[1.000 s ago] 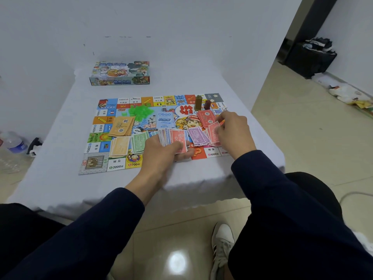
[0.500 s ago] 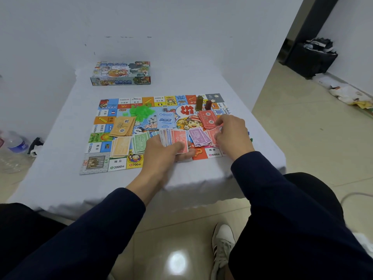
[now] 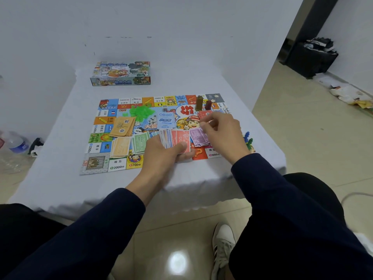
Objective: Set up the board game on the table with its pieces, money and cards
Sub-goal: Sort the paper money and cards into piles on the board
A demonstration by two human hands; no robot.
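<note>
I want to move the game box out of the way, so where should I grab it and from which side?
Judging by its shape, take the game box by its two short ends, reaching in from above. It lies flat on the table beyond the board, long side facing you, both ends standing free, so one hand could probably span it or two hands clamp the ends.
</note>
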